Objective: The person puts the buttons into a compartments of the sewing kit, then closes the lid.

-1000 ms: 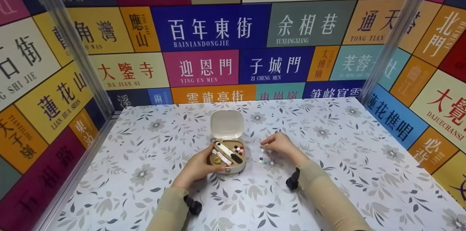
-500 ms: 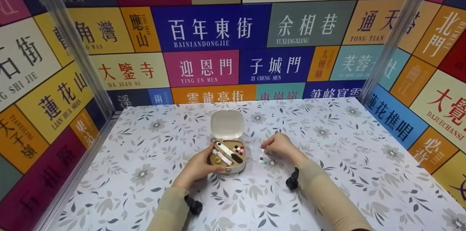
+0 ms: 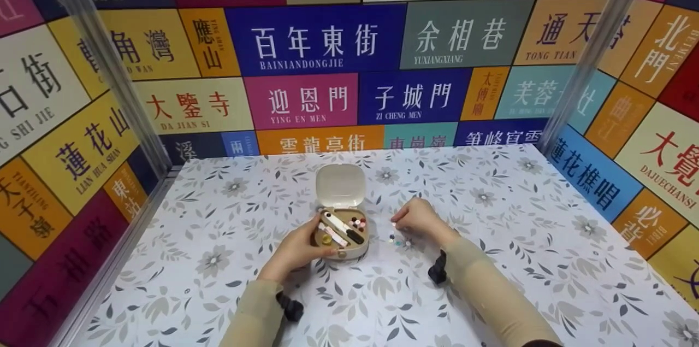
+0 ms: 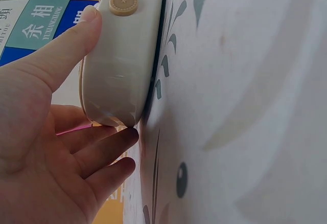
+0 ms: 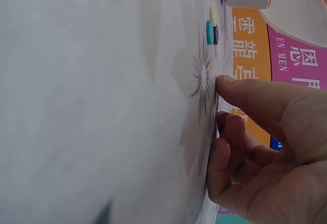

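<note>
**Hands at an open sewing box on a flowered table**

Box point(image 3: 342, 237) of cream plastic sits near the middle of the flower-patterned tablecloth point(image 3: 502, 210), its rounded lid point(image 3: 341, 186) standing open and upright on the far side. Inside lie a white strip-shaped tool, a black piece beside it, a yellow item and a cluster of small coloured round things; what each one is cannot be told at this size.

The left hand point(image 3: 296, 251) holds the box from its left and near side. In the left wrist view the thumb point(image 4: 76, 37) lies along the box's front wall, its tip just beside a round tan button point(image 4: 124, 3), while the other fingers curl against the wall's lower edge, so the hand grasps the box.

The right hand point(image 3: 420, 217) rests on the cloth just to the right of the box, apart from it. Its fingers are bent, tips pressed down on the cloth, as the right wrist view shows; whether anything is pinched under them cannot be told. A few small coloured buttons point(image 3: 396, 239) lie on the cloth just beside that hand, between it and the box; two of them, teal and yellow point(image 5: 211, 27), show edge-on past the fingertips.

Both sleeves are beige, each with a black strap at the wrist. Panels of coloured signs with Chinese characters wall the table on three sides.
</note>
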Available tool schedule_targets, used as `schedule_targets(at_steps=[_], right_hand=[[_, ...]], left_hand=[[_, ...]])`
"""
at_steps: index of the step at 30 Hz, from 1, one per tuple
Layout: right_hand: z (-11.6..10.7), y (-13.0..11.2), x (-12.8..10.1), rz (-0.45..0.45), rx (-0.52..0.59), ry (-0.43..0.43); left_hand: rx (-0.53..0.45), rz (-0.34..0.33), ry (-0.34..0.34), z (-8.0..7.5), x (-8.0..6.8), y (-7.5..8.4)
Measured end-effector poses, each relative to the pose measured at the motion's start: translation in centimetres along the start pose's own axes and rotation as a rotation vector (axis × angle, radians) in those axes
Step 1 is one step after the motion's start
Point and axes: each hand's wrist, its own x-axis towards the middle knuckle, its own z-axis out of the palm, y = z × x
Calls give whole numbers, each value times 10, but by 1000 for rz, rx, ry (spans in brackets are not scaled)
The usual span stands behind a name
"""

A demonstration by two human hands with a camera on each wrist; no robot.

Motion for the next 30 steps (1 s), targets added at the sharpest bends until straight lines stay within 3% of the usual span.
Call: schedule_targets(at_steps=[17,30], right_hand=[[-2,1,1,-19,23,-16],[-6,6,1,46,101,5]], left_hand=[[20,5,0,0,2,-2],[19,19,14,0,0,0]])
